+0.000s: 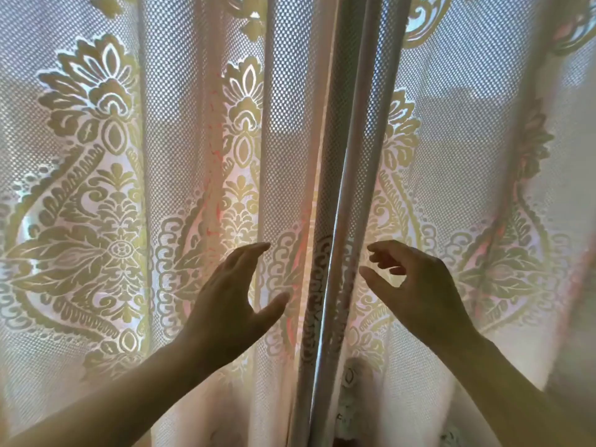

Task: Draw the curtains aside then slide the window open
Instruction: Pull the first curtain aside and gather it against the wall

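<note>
Two sheer mesh curtains with gold floral patterns hang across the whole view. The left curtain [129, 188] and the right curtain [467, 188] meet at a narrow bright gap [329, 279] running down the middle. My left hand [232, 295] hovers just left of the gap, fingers spread, holding nothing. Just right of the gap is my right hand [412, 285], fingers curled apart, thumb and forefinger near the right curtain's edge but closed on nothing. The window is hidden behind the cloth; only daylight and dim shapes show through.
Folded curtain hems [361, 156] form thick vertical pleats beside the gap. A patterned surface shows at the bottom [348, 414] below the hems.
</note>
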`<action>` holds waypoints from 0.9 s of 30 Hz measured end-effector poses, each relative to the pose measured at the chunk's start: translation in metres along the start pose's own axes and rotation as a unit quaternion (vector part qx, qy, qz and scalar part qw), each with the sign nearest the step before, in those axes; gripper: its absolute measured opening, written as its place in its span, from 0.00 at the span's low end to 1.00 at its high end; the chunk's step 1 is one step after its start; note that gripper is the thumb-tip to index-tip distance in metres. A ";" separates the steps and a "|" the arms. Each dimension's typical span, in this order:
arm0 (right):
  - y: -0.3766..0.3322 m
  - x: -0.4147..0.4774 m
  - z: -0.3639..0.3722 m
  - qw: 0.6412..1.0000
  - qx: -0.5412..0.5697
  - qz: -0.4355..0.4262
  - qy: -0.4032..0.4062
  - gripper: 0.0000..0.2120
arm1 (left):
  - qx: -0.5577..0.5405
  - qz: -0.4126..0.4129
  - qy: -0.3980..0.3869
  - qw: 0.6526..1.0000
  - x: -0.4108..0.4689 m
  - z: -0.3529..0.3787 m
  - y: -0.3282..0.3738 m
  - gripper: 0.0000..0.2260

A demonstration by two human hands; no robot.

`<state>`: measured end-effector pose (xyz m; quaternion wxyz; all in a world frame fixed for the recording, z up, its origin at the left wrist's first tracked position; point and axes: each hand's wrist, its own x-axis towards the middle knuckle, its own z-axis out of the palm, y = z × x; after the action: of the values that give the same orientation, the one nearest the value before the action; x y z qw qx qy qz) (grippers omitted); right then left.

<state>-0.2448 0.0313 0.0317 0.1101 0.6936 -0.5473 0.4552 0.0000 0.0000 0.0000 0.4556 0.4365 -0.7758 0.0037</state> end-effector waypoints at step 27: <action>0.063 -0.016 0.044 0.981 0.178 0.019 -0.072 0.13 | -0.053 -0.158 0.116 0.979 0.023 0.102 -0.013 0.07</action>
<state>-0.2761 -0.0099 -0.0266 -0.0638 0.7230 -0.4765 0.4961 -0.0675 -0.0650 -0.0481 0.5596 0.5255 -0.6381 -0.0588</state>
